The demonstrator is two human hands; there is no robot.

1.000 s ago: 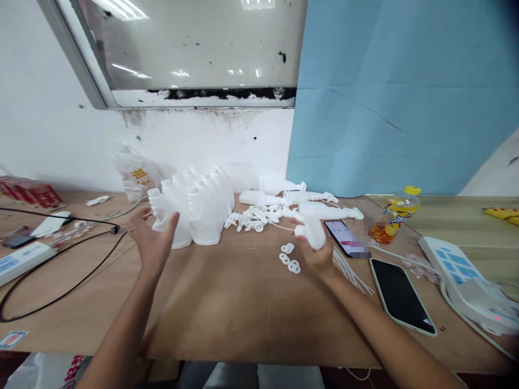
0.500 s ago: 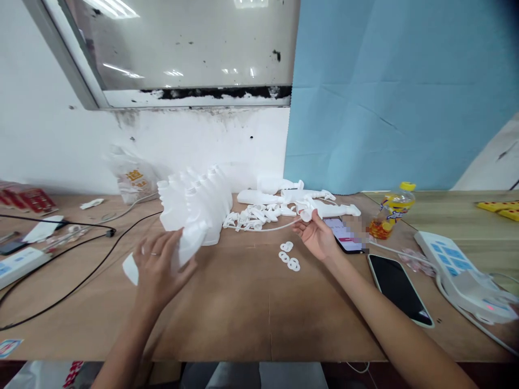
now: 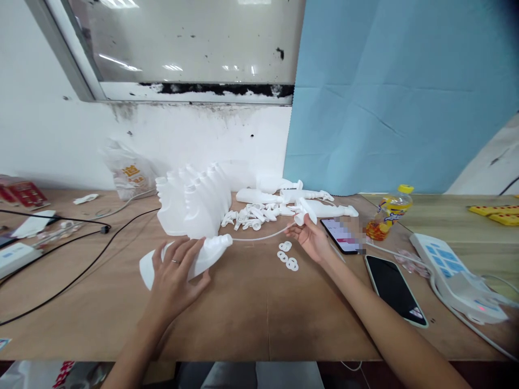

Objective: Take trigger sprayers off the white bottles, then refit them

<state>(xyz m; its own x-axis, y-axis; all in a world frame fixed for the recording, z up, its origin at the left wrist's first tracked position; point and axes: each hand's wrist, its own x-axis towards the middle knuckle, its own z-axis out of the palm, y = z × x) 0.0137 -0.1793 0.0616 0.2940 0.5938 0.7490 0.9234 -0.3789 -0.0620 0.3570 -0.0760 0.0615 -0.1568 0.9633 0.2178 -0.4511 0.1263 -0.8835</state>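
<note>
My left hand (image 3: 176, 270) grips a white plastic bottle (image 3: 213, 253), tilted on its side with its neck towards the right. My right hand (image 3: 310, 237) pinches a white spray trigger head (image 3: 305, 210). From that head a thin dip tube (image 3: 263, 236) runs left, and its end is at the bottle's mouth; I cannot tell how far inside it goes. Several white sealing rings (image 3: 287, 255) lie just left of my right hand. Behind them is a heap of loose trigger heads (image 3: 253, 216).
Several upright white bottles (image 3: 194, 208) stand together at the back. Bottles with spray heads (image 3: 330, 208) lie to their right. Two phones (image 3: 395, 289), a drink bottle (image 3: 389, 213) and a power strip (image 3: 458, 275) are at the right. Black cables (image 3: 109, 254) cross the left side.
The bottle in my left hand has turned so its neck points right, towards the tube. My right hand has shifted slightly left with the trigger head, and the tube's end now meets the bottle's mouth.
</note>
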